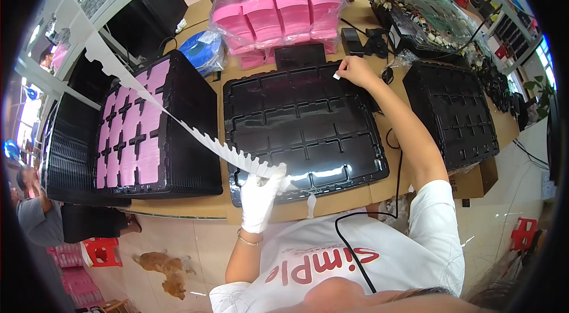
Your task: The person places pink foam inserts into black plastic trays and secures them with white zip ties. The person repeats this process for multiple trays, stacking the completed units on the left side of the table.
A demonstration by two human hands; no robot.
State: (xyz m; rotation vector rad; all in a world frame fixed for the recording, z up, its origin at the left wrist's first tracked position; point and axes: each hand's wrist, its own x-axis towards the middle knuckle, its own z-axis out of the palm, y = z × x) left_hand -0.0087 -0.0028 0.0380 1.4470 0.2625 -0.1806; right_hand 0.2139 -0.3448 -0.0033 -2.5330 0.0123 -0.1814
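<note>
My left hand [261,195], in a white glove, grips a long white strip [216,148] with a notched edge, like label backing. The strip runs up to the far left over the stacked trays. My bare right hand [355,71] pinches a small white piece, like a sticker [337,76], by the far right corner of a black plastic tray [284,113]. The tray lies in front of me, with raised cross-shaped ridges dividing it into shallow compartments. Whether the sticker touches the tray, I cannot tell.
On the left rises a stack of black trays [189,129] with pink sheets [127,129] on top. Bagged pink pieces [275,11] stand behind. More black trays [453,114] are at right, near circuit boards [427,14]. A black cable [398,177] crosses the table edge. A dog [163,268] is on the floor.
</note>
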